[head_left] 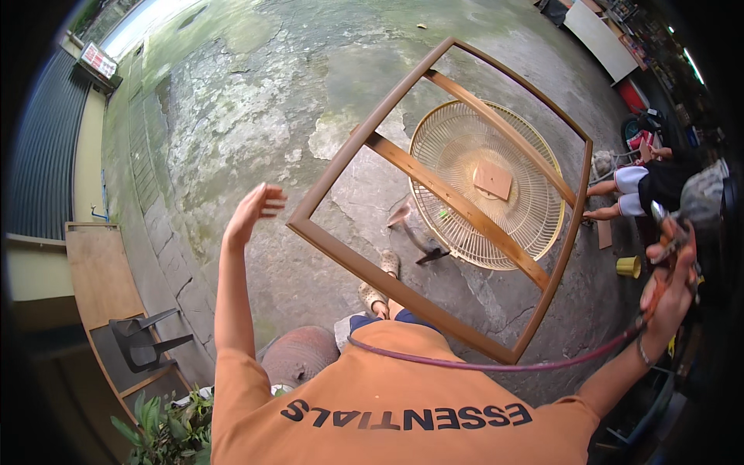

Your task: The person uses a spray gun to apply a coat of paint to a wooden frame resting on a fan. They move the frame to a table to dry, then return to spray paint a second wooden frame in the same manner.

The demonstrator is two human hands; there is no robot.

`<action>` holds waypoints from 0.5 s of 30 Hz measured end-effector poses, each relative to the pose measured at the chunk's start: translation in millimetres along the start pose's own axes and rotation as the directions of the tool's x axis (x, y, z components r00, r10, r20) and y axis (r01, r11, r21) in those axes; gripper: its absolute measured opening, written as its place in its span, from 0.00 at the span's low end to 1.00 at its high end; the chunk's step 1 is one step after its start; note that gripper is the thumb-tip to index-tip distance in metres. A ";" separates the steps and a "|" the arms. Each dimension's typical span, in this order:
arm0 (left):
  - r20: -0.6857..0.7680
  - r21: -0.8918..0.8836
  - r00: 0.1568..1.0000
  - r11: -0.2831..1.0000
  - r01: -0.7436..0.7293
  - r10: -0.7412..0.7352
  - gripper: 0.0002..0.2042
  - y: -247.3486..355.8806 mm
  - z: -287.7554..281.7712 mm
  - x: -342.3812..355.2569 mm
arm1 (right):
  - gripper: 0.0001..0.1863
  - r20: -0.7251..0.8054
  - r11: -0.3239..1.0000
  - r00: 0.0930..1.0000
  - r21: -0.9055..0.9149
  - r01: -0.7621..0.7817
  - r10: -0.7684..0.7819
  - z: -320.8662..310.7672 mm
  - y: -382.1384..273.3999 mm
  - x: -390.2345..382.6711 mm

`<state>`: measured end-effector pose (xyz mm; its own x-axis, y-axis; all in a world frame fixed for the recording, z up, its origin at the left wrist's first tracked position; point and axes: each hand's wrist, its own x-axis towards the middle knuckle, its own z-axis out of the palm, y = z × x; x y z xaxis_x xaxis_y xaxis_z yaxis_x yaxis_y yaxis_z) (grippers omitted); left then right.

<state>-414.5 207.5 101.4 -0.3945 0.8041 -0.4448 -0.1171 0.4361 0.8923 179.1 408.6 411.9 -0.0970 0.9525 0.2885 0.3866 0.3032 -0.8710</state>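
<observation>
A brown wooden frame [403, 291] with rounded corners and two crosswise slats [457, 203] lies in front of me. Beneath it is a round, cream-coloured fan grille [434, 143], with a small flat piece of wood [493, 180] at its middle. Off to the right, my right hand [668, 291] grips a spray gun [676, 221] with a greyish cup, blurred and partly lost in the dark rim. A dark red hose [496, 364] runs from that hand across my waist. My left hand [258, 208] is raised left of the frame, fingers stretched out and holding nothing.
Another person [659, 182] sits at the right. Nearby stands a yellow bucket [628, 266]. A large clay pot [301, 355] and leafy plants [174, 422] are close on my left. Farther left are a black chair [146, 341] and a wooden panel [105, 271]. The concrete floor [232, 116] is cracked.
</observation>
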 end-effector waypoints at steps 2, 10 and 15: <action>0.154 0.072 0.987 0.995 -0.067 0.055 0.26 27.6 9.6 53.4 | 0.33 0.012 0.999 1.000 -0.045 -0.010 0.011 -38.9 2.2 -47.1; 0.408 -0.010 0.910 0.997 -0.074 0.072 0.24 85.9 107.6 168.6 | 0.34 -0.183 0.983 0.975 -0.114 -0.145 0.123 -68.1 -20.9 -167.7; 0.406 0.037 0.913 0.997 -0.062 0.042 0.22 98.5 127.5 182.1 | 0.32 -0.294 0.956 0.931 -0.132 -0.263 0.216 -94.0 -10.6 -193.1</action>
<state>-381.6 448.4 98.4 0.0056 0.9163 -0.4004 -0.0582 0.4000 0.9147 279.9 218.9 402.7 0.2623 0.9445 0.1976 0.5164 0.0356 -0.8556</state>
